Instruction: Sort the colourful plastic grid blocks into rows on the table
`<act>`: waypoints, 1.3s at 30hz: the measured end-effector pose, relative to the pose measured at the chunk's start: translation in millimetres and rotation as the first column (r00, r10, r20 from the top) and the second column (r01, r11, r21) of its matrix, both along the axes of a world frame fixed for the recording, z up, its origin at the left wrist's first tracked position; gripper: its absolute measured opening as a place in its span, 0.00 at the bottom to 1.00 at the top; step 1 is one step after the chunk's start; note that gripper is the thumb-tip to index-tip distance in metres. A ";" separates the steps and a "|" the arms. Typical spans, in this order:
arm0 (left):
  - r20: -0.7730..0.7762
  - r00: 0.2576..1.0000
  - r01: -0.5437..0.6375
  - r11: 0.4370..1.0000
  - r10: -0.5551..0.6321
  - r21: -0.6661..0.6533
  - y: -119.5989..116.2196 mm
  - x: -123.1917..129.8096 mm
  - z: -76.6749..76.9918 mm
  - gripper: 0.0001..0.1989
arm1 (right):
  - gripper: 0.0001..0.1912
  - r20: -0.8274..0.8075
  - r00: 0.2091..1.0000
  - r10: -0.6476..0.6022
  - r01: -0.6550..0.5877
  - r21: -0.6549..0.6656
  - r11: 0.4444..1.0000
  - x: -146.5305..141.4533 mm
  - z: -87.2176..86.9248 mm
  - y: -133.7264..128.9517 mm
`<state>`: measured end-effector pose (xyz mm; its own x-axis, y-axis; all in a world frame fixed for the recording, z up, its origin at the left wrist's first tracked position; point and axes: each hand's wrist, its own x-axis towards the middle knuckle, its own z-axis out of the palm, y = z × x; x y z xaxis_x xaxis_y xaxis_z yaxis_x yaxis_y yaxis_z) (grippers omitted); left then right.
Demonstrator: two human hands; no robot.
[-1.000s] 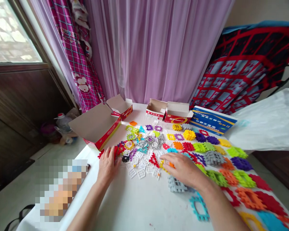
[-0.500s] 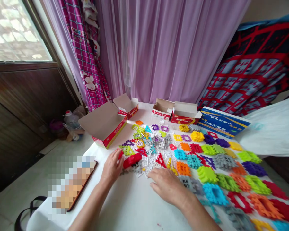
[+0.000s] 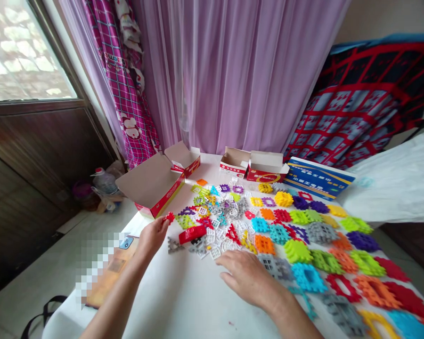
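My left hand (image 3: 154, 238) pinches a small red building piece (image 3: 169, 217) with notched edges, lifted at the left side of a loose pile. Just right of it lies a larger red, shiny block (image 3: 192, 233) beside a grey notched piece (image 3: 174, 245). My right hand (image 3: 240, 273) rests low over the white tabletop, thumb apart from the fingers and holding nothing that I can see. Its fingertips are close to white lattice window pieces (image 3: 215, 252). A red triangular frame (image 3: 234, 234) and a yellow piece (image 3: 249, 242) lie beyond that hand.
Sorted stacks of notched pieces, such as the lime stack (image 3: 297, 251) and blue stack (image 3: 308, 277), cover the right side. Open cartons, including a big red one (image 3: 159, 197), and a blue box (image 3: 318, 178) line the back. A phone (image 3: 113, 270) lies at the left edge.
My left hand has drawn left and slightly up from the pile with the small red piece, leaving the larger red block behind. The right hand has hardly moved.
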<state>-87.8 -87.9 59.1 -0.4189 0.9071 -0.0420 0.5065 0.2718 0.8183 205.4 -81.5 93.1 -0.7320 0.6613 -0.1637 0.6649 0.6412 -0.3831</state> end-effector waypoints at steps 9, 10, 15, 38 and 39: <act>0.879 0.477 0.003 1.000 0.004 -0.006 -29.0 109.5 18.4 0.19 | 0.30 -0.445 0.869 -0.215 0.331 0.200 0.922 -0.3 -3.5 1.5; 0.904 0.427 0.013 1.000 0.006 -0.013 -30.3 119.6 18.8 0.19 | 0.32 -0.454 0.863 -0.221 0.343 0.208 0.916 1.2 -3.0 -0.3; 0.915 0.403 0.095 0.994 0.011 -0.054 -30.7 150.0 16.7 0.23 | 0.30 -0.411 0.876 -0.253 0.371 0.236 0.898 19.1 1.1 -7.0; 0.634 0.732 0.402 0.909 -0.249 -0.108 -25.4 219.5 20.6 0.33 | 0.25 -0.297 0.882 -0.366 0.457 0.349 0.818 168.3 0.8 -13.4; 0.597 0.757 0.392 0.916 -0.266 -0.089 -24.3 212.3 19.2 0.32 | 0.26 -0.307 0.859 -0.411 0.503 0.347 0.792 194.8 -0.5 -10.2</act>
